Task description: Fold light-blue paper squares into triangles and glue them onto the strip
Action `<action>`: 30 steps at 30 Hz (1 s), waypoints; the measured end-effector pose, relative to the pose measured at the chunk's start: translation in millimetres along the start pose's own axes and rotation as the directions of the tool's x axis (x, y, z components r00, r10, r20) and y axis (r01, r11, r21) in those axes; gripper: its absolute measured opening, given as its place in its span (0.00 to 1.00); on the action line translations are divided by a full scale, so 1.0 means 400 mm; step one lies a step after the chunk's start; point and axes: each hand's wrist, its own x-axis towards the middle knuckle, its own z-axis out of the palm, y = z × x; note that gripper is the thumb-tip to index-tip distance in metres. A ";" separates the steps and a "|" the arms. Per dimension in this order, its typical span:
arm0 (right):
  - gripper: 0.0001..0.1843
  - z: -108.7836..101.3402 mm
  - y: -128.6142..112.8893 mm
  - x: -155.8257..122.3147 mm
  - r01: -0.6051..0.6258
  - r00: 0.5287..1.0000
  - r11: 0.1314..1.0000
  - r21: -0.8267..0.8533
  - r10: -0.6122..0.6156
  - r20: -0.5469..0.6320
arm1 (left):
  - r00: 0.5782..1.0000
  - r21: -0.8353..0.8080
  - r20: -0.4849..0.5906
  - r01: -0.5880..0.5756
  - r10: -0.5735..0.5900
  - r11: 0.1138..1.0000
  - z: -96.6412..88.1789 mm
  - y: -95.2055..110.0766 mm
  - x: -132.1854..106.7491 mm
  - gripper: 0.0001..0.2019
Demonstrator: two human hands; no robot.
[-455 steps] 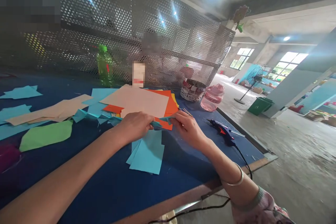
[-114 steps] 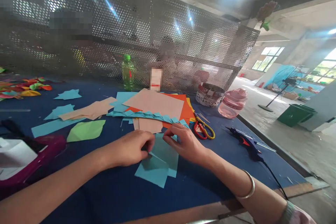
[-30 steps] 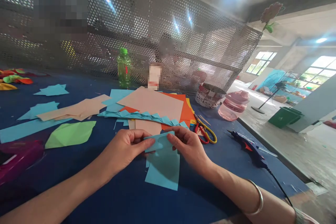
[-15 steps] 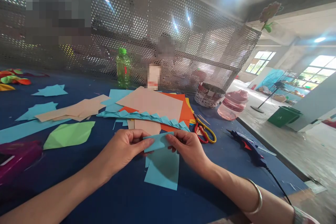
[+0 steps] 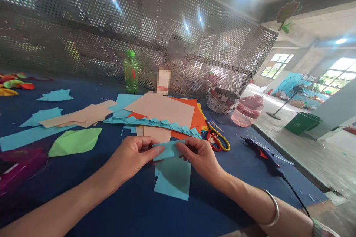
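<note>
My left hand (image 5: pixel 133 157) and my right hand (image 5: pixel 198 157) both pinch a small folded piece of light blue paper (image 5: pixel 168 150) just above the blue table (image 5: pixel 116 207). Thumbs and fingers press on its left and right ends. Under it lies a stack of light blue paper squares (image 5: pixel 174 179). Behind my hands runs a chain of folded blue paper triangles (image 5: pixel 155 123) across tan and orange sheets (image 5: pixel 167 109). Red and yellow scissors (image 5: pixel 218 140) lie just right of my right hand.
A blue glue gun (image 5: pixel 264 155) with its cord lies near the table's right edge. A woven tin (image 5: pixel 222 100), a pink jar (image 5: pixel 246 111) and a green bottle (image 5: pixel 130 71) stand before a perforated metal screen (image 5: pixel 139 33). Green, tan and blue paper cut-outs (image 5: pixel 73 141) lie at left.
Over the last second my hands have stayed almost still, holding the same blue piece; earlier they pressed it on the stack, then lifted it.
</note>
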 end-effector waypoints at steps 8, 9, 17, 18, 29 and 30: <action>0.23 0.006 -0.010 -0.002 -0.024 0.999 0.995 0.095 0.020 0.040 | 0.999 0.008 0.002 -0.039 0.039 0.999 0.004 0.003 -0.004 0.13; 0.22 0.007 -0.015 -0.002 -0.047 0.997 0.989 0.139 0.037 0.070 | 0.999 0.014 0.006 -0.048 0.048 0.999 0.004 0.002 -0.004 0.13; 0.20 0.009 -0.024 -0.002 -0.183 0.969 0.937 0.298 0.120 0.216 | 0.995 0.137 0.023 -0.100 0.097 0.986 0.008 -0.001 -0.019 0.13; 0.22 0.010 -0.022 -0.002 -0.193 0.969 0.928 0.319 0.130 0.209 | 0.994 0.147 0.022 -0.107 0.105 0.983 0.008 -0.002 -0.020 0.14; 0.25 0.014 -0.017 -0.007 -0.213 0.965 0.912 0.351 0.139 0.224 | 0.996 0.110 0.022 -0.094 0.092 0.989 0.015 0.002 -0.022 0.13; 0.25 0.014 -0.018 -0.007 -0.207 0.966 0.916 0.345 0.135 0.220 | 0.996 0.097 0.022 -0.088 0.086 0.991 0.015 0.002 -0.022 0.14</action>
